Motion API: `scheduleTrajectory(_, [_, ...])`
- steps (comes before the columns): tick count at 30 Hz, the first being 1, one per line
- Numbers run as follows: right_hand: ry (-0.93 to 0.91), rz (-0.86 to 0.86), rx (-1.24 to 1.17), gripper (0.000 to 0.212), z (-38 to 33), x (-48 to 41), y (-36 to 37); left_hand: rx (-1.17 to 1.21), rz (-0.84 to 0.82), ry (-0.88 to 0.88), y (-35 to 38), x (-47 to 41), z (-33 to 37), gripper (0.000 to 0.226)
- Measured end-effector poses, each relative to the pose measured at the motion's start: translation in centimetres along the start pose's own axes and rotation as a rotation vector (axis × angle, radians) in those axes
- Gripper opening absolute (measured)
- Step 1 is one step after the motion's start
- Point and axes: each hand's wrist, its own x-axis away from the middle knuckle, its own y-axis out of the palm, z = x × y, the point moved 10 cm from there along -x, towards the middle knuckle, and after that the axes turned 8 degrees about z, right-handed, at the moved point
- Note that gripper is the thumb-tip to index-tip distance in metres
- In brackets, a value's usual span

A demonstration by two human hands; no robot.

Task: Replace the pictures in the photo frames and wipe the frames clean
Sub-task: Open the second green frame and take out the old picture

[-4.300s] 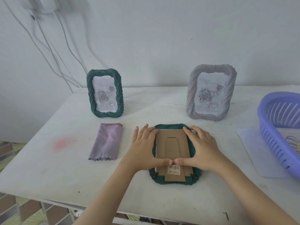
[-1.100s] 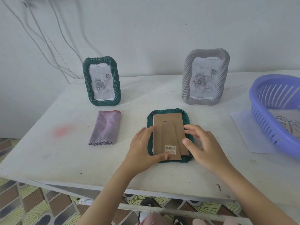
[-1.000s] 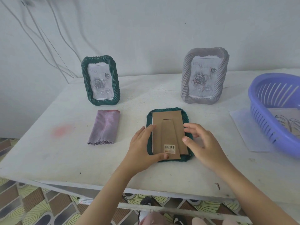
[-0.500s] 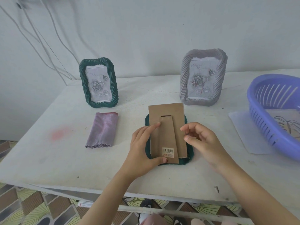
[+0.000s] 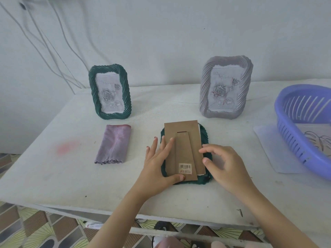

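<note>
A dark green photo frame (image 5: 206,138) lies face down at the middle of the table. Its brown cardboard backing (image 5: 186,140) with a barcode sticker sits shifted away from me on the frame, and a white sliver shows under its right edge. My left hand (image 5: 155,163) holds the backing, fingers flat on top and thumb at its near edge. My right hand (image 5: 227,165) has loosely curled fingers whose thumb and forefinger tips touch the backing's right edge. A folded purple cloth (image 5: 113,144) lies to the left.
A second green frame (image 5: 111,115) stands at the back left and a grey frame (image 5: 206,90) at the back right, both with rose pictures. A purple basket (image 5: 286,133) holding a drawing stands at the right on a white sheet (image 5: 268,149). Cables hang on the wall.
The backing has come loose and slid away from me off the lying frame. My left hand still holds it, and my right hand has moved to its right edge.
</note>
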Motion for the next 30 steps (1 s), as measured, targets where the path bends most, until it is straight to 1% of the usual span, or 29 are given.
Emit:
scheduleTrajectory(4, [-0.005,0.001,0.021,0.025,0.1,-0.3,0.3,-0.007,0.01,0.019,0.0,-0.1,-0.1,0.091])
scheduleTrajectory(8, [-0.018,-0.002,-0.009,0.027,-0.3,-0.7,0.3,0.009,0.057,0.01,-0.5,0.0,0.1,0.081])
scheduleTrajectory(11, [0.043,-0.016,-0.087,0.029,0.4,-0.8,0.5,0.027,0.102,0.016,-1.3,0.0,0.6,0.072])
scheduleTrajectory(14, [0.106,-0.037,-0.195,0.027,0.9,-0.9,0.6,0.144,0.104,-0.025,-1.9,0.0,1.0,0.063])
scheduleTrajectory(16, [0.106,-0.043,-0.235,0.021,0.6,-0.9,0.6,0.232,0.119,-0.063,-2.5,-0.2,1.1,0.055])
scheduleTrajectory(19, [0.086,-0.054,-0.251,0.025,0.0,-1.0,0.6,0.41,0.109,-0.122,-3.0,-0.9,1.0,0.041])
scheduleTrajectory(21, [0.08,-0.061,-0.247,0.025,0.0,-0.9,0.7,0.557,0.084,-0.19,-3.2,-1.1,1.1,0.04])
scheduleTrajectory(23, [0.09,-0.05,-0.236,0.024,0.2,-0.9,0.8,0.639,0.083,-0.241,-3.6,-1.3,1.0,0.039])
scheduleTrajectory(25, [0.066,-0.008,-0.162,0.021,0.4,-0.9,0.4,0.702,0.113,-0.265,-4.5,-1.7,0.7,0.042])
scheduleTrajectory(27, [-0.025,0.045,0.024,0.02,0.5,-1.0,-0.1,0.725,0.154,-0.268,-5.7,-2.5,0.3,0.044])
scheduleTrajectory(30, [-0.078,0.023,0.25,0.031,1.1,-0.6,0.1,0.701,0.209,-0.278,-7.5,-4.4,-0.7,0.047])
